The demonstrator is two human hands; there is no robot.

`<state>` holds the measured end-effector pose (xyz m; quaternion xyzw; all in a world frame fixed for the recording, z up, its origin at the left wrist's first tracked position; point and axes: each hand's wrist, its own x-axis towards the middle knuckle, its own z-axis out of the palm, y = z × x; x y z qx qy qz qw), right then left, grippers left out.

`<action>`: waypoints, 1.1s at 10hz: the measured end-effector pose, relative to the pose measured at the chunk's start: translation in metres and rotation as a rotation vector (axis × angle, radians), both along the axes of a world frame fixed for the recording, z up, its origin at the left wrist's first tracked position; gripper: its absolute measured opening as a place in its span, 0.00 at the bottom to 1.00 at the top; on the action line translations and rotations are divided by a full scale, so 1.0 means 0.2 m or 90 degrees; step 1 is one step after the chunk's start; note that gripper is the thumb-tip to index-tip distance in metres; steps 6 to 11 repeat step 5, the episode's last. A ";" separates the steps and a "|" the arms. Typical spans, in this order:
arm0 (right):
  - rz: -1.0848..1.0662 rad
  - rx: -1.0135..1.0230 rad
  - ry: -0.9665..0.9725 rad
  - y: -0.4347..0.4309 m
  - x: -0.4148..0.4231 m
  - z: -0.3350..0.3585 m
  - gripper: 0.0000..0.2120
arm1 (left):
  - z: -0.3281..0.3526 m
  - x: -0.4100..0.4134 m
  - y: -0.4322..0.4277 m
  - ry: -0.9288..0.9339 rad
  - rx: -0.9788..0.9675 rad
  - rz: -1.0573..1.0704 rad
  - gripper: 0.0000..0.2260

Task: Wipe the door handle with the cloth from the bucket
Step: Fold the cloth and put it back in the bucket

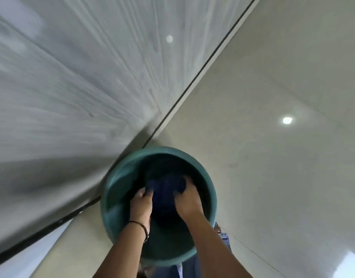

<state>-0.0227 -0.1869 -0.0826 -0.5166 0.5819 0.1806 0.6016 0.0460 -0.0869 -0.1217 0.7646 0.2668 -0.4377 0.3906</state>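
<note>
Down inside the green bucket (114, 189), a dark blue cloth (164, 187) sits bunched in the shadowed middle, and both hands reach in from the near rim to meet it. One bucket, one cloth, two hands: that is the full count of what is being handled.

The left hand (141, 205) closes its fingers on the cloth's left edge, thumb and fingertips pinched over a fold of fabric. The right hand (187, 199) curls over the cloth's right side, its fingers bent down into the material so that the fabric bulges up between the two grips. Both hands are thus clenched on the same cloth, which lies slightly farther into the bucket than the knuckles and spans the gap between them. Whether the cloth rests on the bucket's bottom or is lifted clear of it cannot be told; the interior is too dark.

A single thin dark bracelet (140, 225) circles the left wrist. The bucket stands on a pale tiled floor (272, 177), close beside a white blurred panel (62, 87) edged by a black strip (192, 81). Two bright round light reflections show, one on the panel and one on the floor. The door handle does not appear in this view.
</note>
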 end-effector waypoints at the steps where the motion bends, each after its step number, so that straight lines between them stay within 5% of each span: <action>1: -0.007 0.055 0.031 0.00 0.05 -0.26 0.21 | -0.31 0.01 -0.01 -0.005 0.043 0.032 0.14; 3: -0.015 0.100 0.063 0.00 0.08 -0.46 0.20 | -0.48 0.00 -0.06 -0.041 0.086 0.057 0.16; 5: -0.010 -0.022 0.018 -0.03 0.03 0.00 0.18 | 0.07 -0.05 -0.03 -0.029 -0.064 0.083 0.13; 11: -0.010 -0.022 0.018 -0.03 0.03 0.00 0.18 | 0.07 -0.05 -0.03 -0.029 -0.064 0.083 0.13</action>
